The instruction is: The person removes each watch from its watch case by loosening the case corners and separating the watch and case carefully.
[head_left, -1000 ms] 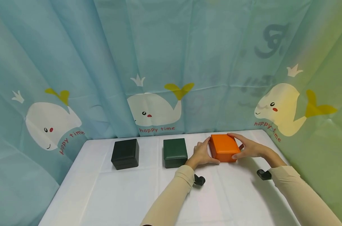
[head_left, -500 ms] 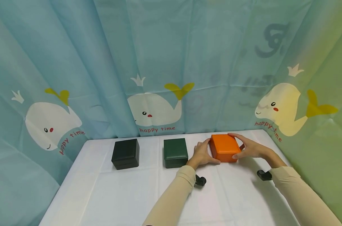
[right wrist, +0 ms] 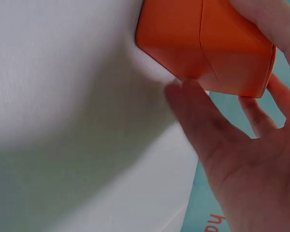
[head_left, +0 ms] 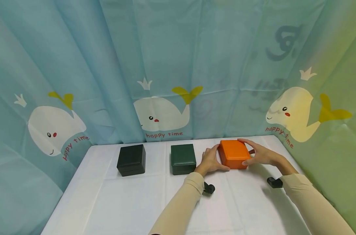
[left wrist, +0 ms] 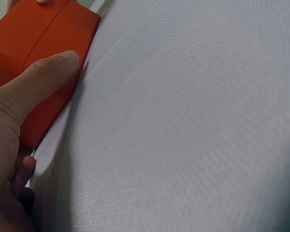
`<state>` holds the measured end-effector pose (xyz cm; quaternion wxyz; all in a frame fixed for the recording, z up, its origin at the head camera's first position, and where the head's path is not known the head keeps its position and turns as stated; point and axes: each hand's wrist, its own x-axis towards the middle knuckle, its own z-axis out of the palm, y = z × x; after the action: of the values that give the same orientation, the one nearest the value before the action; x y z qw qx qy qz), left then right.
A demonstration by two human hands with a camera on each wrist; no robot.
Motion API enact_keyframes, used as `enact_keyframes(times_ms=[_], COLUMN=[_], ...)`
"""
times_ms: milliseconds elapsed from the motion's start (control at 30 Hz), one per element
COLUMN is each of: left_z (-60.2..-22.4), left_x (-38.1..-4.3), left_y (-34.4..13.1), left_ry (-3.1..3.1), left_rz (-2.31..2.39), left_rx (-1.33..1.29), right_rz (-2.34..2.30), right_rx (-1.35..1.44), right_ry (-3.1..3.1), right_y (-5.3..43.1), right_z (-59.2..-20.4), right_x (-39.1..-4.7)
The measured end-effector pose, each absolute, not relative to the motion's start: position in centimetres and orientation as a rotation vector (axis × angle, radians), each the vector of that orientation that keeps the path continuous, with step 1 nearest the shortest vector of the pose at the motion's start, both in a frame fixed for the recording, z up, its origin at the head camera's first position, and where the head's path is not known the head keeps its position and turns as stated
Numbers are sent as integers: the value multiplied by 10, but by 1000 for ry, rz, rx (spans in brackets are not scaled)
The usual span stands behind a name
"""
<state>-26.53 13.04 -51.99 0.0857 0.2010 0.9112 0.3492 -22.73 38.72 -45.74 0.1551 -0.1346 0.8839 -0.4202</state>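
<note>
A closed orange box (head_left: 234,154) with a stitched, leather-like top sits on the white table near its back right. My left hand (head_left: 208,160) grips its left side, thumb along the front and index finger at the back left corner. On the other side my right hand (head_left: 263,154) holds it between thumb, low on the front right corner, and index finger at the back edge. In the left wrist view the left thumb (left wrist: 46,77) lies flat on the orange wall below the lid seam. The right wrist view shows the right fingers spread around the box's corner.
Just left of the left hand stands a dark green box (head_left: 182,159), and farther left a black box (head_left: 131,160), both closed. The white-covered table (head_left: 131,202) ends at a blue-green curtain (head_left: 163,42) behind. A black strap piece (head_left: 208,188) hangs by the left cuff.
</note>
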Motion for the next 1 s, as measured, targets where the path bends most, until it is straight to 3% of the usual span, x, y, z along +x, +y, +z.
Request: enact_keyframes(times_ms=[1000], left_z=[-523], left_x=[-267], left_y=[130], left_ry=[2777], left_rz=[965], left_rx=[675], right_rz=[-1060], right_rx=[-458], right_ry=[2568], right_y=[391], right_z=[-451], right_x=[-234])
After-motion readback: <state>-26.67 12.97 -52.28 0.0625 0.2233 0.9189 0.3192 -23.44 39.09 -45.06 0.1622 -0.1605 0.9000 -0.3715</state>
